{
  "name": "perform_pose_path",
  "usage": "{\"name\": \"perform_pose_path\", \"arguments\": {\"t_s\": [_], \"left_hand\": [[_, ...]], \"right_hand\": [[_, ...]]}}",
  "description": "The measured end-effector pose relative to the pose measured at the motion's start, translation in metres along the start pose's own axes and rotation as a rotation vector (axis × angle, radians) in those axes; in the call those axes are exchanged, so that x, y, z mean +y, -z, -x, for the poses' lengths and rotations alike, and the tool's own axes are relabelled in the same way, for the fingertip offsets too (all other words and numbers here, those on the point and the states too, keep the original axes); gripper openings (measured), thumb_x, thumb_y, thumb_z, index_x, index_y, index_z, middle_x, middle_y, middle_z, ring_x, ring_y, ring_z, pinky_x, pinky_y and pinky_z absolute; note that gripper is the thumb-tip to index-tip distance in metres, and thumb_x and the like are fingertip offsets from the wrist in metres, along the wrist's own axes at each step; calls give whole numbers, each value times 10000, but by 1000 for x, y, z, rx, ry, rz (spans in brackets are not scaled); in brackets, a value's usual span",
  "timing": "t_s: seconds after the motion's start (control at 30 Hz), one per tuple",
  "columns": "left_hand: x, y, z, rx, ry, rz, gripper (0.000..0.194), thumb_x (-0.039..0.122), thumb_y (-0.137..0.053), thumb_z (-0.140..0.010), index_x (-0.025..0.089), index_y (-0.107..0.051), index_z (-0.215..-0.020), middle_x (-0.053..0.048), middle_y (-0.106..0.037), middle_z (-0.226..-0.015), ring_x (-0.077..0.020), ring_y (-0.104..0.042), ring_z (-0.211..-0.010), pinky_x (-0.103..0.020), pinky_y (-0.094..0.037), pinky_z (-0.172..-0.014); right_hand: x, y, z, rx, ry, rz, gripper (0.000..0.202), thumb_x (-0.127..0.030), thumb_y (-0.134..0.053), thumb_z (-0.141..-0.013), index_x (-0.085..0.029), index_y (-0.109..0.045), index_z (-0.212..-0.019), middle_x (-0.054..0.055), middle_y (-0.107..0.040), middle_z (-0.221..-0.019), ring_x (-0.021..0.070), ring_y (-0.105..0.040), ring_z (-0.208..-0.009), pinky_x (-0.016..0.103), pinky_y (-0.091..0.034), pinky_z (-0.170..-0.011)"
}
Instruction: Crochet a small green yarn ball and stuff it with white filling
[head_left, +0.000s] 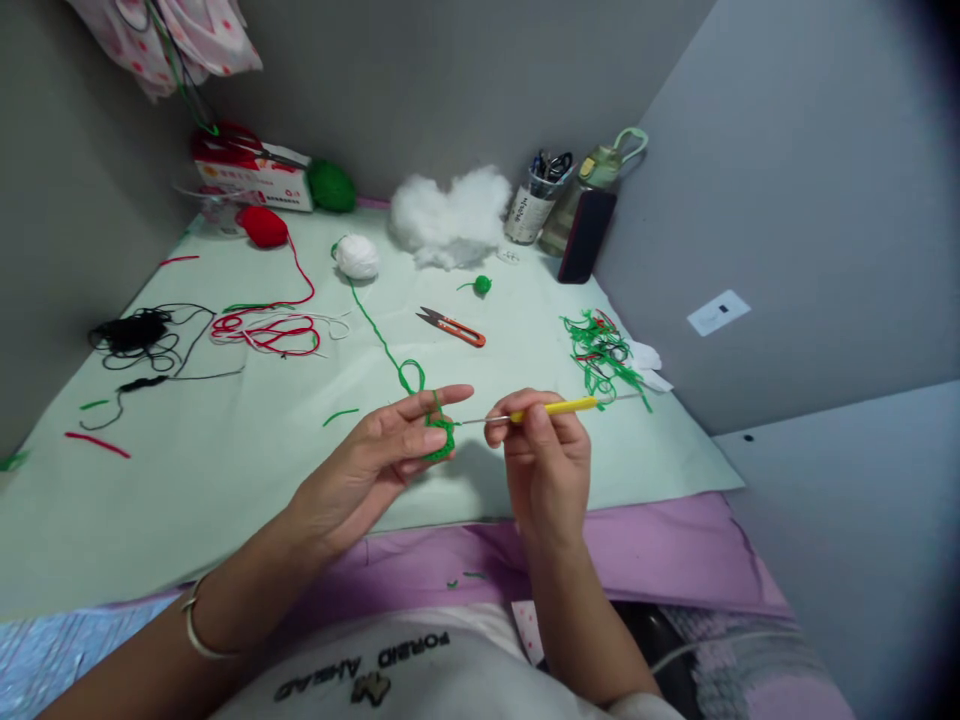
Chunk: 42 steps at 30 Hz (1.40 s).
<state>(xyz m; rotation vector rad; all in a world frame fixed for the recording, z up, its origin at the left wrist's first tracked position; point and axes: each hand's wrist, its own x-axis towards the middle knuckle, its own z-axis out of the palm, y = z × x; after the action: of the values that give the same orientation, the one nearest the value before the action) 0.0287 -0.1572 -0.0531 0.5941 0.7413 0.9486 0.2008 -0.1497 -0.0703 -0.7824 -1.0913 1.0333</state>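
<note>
Near the front edge of the table (645, 470), the left hand (382, 440) pinches green crochet (442, 446); the right hand (551, 455) grips a yellow-handled hook (570, 406); the yarn (370, 322) wants light tension.

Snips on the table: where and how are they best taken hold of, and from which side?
Probably by the orange handle, coming from the right and near side: the snips lie flat, pointed blades facing left and away, handle end toward the right hand.
</note>
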Motion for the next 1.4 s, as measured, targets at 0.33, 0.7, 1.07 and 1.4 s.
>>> {"name": "perform_pose_path", "arguments": {"t_s": [0.33, 0.7, 1.07, 1.4], "left_hand": [[-10, -7, 0, 73, -212, -217, 358, 336, -807, -873, 291, -788, -1228, -35, -740, -1011, -173, -635, -923, -261, -464, -749], [-8, -10, -2, 94, -116, -5, 576, 236, -870, -793, 254, -721, -1350, 48, -585, -723, -63, -420, -587, -187, -392, -589], [-10, -8, -3, 62, -175, -104, 429, 252, -836, -835, 293, -765, -1257, 4, -690, -938, -128, -621, -900, -253, -475, -894], [-5, -2, -4, 9, -19, -14, 476, 266, -785, -794, 201, -760, -1265, -28, -682, -911, -149, -568, -813, -269, -454, -770]], "right_hand": [[6, -5, 8, -65, 53, 137, 175, -325, -637, -998, -234, -785, -979, 47, -767, -904, 160, -677, -757, 309, -548, -660], [4, -5, 18, -131, 595, 707, 280, -143, -646, -968, -312, -771, -1153, 67, -768, -1098, 210, -709, -961, 373, -603, -787], [5, -6, 8, -58, 120, 253, 163, -327, -648, -993, -246, -785, -957, 48, -769, -910, 175, -671, -796, 320, -559, -671], [2, -2, 3, 12, -7, 45, 182, -343, -653, -986, -215, -761, -914, 24, -727, -846, 116, -635, -616, 272, -556, -576]]}}
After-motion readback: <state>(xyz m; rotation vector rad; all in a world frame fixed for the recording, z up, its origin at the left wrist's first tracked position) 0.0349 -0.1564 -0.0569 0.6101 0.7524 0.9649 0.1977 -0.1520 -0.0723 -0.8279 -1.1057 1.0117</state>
